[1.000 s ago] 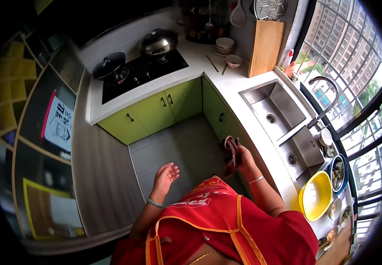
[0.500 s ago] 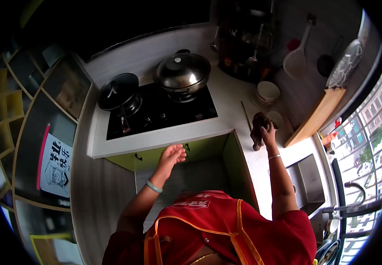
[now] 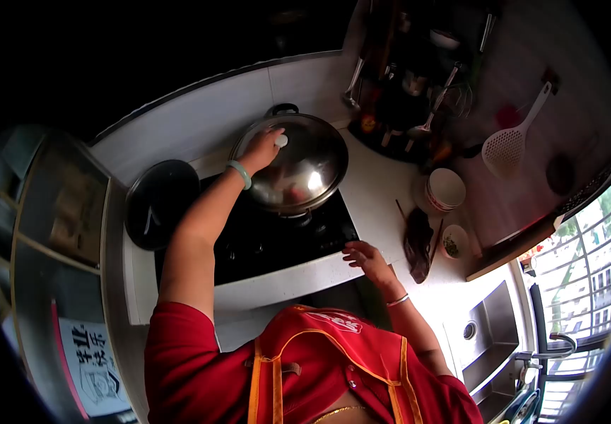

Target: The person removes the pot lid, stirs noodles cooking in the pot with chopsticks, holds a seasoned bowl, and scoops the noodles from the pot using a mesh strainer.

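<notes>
My left hand (image 3: 264,150) grips the pale knob on the domed metal lid (image 3: 298,166) of the large pan at the back of the black stovetop (image 3: 249,244). The lid sits on the pan or very near it. Over the counter's front edge, right of the stove, my right hand (image 3: 367,260) is held with fingers apart and nothing in it. A dark brown bundle (image 3: 418,244) lies on the counter beside two chopsticks, near a small bowl (image 3: 454,242) with green bits inside.
A black pan (image 3: 162,205) stands at the stove's left. Stacked bowls (image 3: 446,189) are at the right, below a hanging skimmer (image 3: 504,152). A utensil rack fills the back corner. The sink (image 3: 489,332) lies at the lower right.
My left hand has reached forward and taken hold of the lid knob. The brown bundle has been let go on the counter, and my right hand has moved left and back, now open.
</notes>
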### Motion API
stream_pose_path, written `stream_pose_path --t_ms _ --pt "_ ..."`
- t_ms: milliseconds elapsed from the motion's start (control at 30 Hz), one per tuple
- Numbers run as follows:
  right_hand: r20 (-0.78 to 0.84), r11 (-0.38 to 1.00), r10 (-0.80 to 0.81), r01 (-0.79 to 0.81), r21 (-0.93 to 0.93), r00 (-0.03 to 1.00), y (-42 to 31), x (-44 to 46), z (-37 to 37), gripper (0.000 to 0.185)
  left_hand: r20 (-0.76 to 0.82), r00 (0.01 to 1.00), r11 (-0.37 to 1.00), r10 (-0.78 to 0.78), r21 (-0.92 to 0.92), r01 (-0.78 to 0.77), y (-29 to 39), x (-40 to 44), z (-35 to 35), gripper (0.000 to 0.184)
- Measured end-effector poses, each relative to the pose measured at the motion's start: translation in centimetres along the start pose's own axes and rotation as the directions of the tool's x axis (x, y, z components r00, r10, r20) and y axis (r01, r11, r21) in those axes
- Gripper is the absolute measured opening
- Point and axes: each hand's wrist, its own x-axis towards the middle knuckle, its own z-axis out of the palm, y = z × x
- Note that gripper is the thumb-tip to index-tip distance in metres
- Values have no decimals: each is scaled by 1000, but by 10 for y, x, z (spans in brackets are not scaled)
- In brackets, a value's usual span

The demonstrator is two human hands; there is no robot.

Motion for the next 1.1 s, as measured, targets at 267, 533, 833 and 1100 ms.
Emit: stream_pose_path --t_ms 267,533,833,1100 --pt "-59 983 135 -126 137 989 11 5 16 30 515 817 960 260 -50 -274 -30 51 -8 30" --pt "-106 940 252 -218 261 962 53 -10 23 32 648 636 875 419 -101 -473 -23 62 -5 37" --pt "-249 959 78 -4 285 965 10 -69 18 31 631 708 899 318 37 -437 109 83 -40 31" --pt "-571 912 13 225 344 821 32 -257 -3 30 569 576 771 587 -174 -613 314 29 22 26"
